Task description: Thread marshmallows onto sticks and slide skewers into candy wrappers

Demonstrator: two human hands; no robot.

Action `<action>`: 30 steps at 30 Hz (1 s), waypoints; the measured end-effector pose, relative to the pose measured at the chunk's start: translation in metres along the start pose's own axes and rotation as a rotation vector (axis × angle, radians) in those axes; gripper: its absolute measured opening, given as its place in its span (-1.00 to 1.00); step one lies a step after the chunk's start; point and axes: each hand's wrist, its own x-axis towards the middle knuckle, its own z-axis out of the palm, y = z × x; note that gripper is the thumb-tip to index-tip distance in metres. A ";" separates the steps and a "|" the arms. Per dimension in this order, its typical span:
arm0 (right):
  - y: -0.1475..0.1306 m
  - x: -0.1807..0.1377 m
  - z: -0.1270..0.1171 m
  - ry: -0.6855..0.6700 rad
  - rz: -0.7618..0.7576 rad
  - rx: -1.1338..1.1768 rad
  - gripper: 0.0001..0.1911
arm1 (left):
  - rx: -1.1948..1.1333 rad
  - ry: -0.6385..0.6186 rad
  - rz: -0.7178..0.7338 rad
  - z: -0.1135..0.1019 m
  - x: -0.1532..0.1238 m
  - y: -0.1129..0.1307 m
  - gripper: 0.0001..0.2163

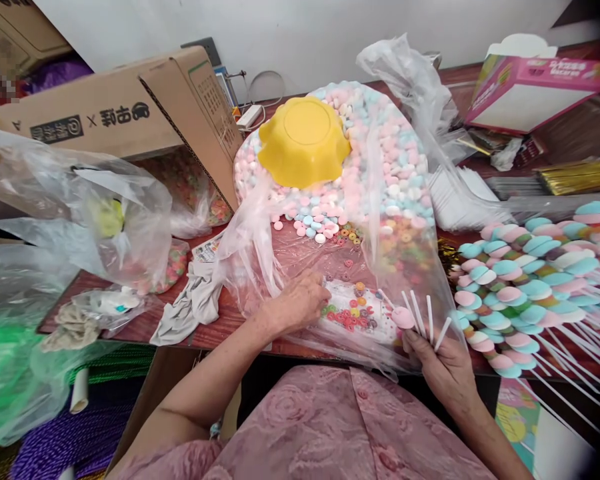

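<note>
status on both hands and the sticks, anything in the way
Right hand holding white sticks, pink candy by the thumb. Left hand beside ring candies, grip unclear. Clear plastic bunched near left hand.

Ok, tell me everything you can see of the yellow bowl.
The yellow bowl is opaque and looks like smooth plastic, with flared sides and a wavy rim. It sits upside down, its base facing up and marked with a round ring. It rests on a heap of pink, blue and white candies, toward the back. Whether the clear plastic near its front edge touches it, I can't tell; its inside is hidden.
</note>
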 end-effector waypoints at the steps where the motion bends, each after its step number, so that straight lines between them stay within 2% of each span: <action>1: 0.000 0.000 0.000 -0.006 -0.002 0.006 -0.71 | 0.003 0.001 0.003 0.002 0.000 0.001 -0.82; 4: 0.002 -0.001 0.000 -0.014 -0.009 0.014 -0.72 | -0.057 0.051 0.021 0.002 0.001 -0.001 -0.81; 8: 0.005 -0.001 0.000 -0.008 -0.017 0.021 -0.73 | -0.100 0.164 0.028 -0.008 0.009 -0.004 -0.80; 10: 0.004 -0.001 0.000 -0.014 -0.031 0.018 -0.72 | -0.023 0.127 0.033 -0.014 0.015 -0.002 -0.80; 14: 0.002 0.000 0.000 -0.016 -0.058 0.026 -0.71 | 0.113 -0.025 0.055 -0.019 0.027 0.003 -0.82; 19: 0.004 -0.001 0.000 -0.011 -0.061 0.013 -0.72 | 0.106 0.088 0.069 -0.010 0.054 -0.001 -0.79; 23: 0.005 -0.001 0.001 0.004 -0.060 0.009 -0.73 | 0.110 0.093 0.103 0.003 0.075 -0.007 -0.81; 27: 0.005 -0.003 0.001 0.014 -0.055 0.032 -0.73 | 0.063 0.167 0.153 0.005 0.073 -0.008 -0.82; 30: 0.006 -0.003 0.001 0.019 -0.059 0.031 -0.72 | -0.107 0.174 0.171 -0.003 0.062 -0.004 -0.84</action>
